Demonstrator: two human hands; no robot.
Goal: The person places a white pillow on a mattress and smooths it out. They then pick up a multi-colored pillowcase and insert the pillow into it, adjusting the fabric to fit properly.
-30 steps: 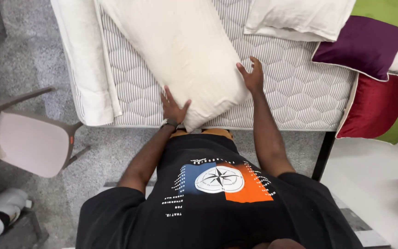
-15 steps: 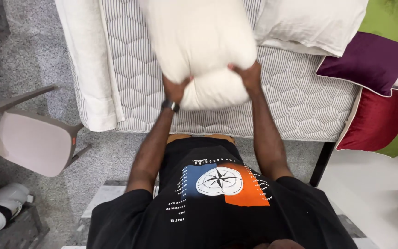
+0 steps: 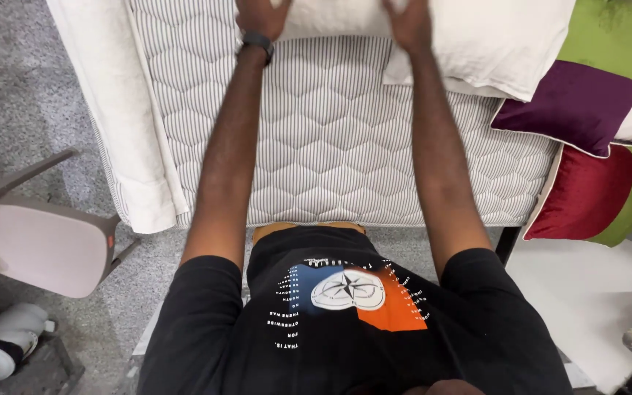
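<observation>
Left hand (image 3: 259,16) and right hand (image 3: 407,18) each grip a white pillow (image 3: 330,18) raised over the quilted mattress (image 3: 330,139), apparently mid-placement; lowering it squarely seems next.

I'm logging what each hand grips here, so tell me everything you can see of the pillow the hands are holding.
Only the lower edge of the pillow shows; the rest is cut off by the top of the frame. It is cream-white, soft-looking cloth, plump. The left hand and right hand grip it from either side, above the quilted mattress. Beside it on the right lies another pillow; whether they touch I cannot tell.
</observation>
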